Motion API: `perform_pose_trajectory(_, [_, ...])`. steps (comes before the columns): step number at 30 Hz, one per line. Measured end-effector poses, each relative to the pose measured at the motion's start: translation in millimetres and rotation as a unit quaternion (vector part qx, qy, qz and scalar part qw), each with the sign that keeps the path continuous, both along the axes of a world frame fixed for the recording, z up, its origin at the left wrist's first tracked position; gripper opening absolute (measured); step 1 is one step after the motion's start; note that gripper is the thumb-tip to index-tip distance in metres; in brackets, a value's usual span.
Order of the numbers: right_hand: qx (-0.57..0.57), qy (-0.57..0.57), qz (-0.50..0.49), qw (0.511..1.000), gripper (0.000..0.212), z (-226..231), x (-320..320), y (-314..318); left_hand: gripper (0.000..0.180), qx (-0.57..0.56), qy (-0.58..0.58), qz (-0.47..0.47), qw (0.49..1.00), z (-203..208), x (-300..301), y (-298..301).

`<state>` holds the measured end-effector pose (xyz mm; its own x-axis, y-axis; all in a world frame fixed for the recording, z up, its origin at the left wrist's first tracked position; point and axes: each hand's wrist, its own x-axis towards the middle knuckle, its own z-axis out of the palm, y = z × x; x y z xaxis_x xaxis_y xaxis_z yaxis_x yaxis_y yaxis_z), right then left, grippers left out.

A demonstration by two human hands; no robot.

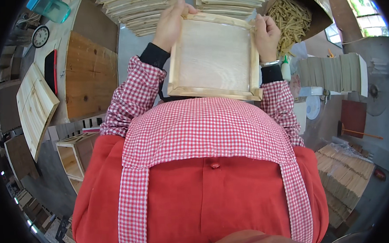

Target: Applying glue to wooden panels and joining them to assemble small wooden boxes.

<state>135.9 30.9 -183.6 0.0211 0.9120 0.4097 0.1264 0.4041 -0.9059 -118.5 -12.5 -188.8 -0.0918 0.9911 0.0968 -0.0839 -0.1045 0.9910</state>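
A shallow wooden frame with a pale, thin panel set in it (215, 56) lies in front of my body, its near rail close to my checked apron. My left hand (171, 25) grips its far left corner, with the thumb over the far rail. At the far right corner, my right hand (267, 37) is closed against the side rail, fingers curled. How far the fingers reach beneath the frame is hidden. Just beyond the far rail stand stacks of thin wooden frames (232, 0).
To the right, a cardboard box (314, 5) holds many small wooden strips (288, 17). Beside my right wrist is a white bottle with a green tip (285, 68), then a row of grey panels (330, 74). A wooden cabinet (91, 76) and a clock (40, 36) stand left.
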Motion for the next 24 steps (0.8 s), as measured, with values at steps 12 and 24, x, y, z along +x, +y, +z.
perform_pose_trajectory(12, [0.009,-0.043,0.024,0.999,0.028,2,10,-7,0.045,0.037,0.002,-0.020,0.999,-5,0,-4])
perform_pose_trajectory(24, [-0.187,-0.217,0.068,0.956,0.048,-197,87,-65,0.044,-0.001,-0.043,0.062,0.997,4,-26,-5])
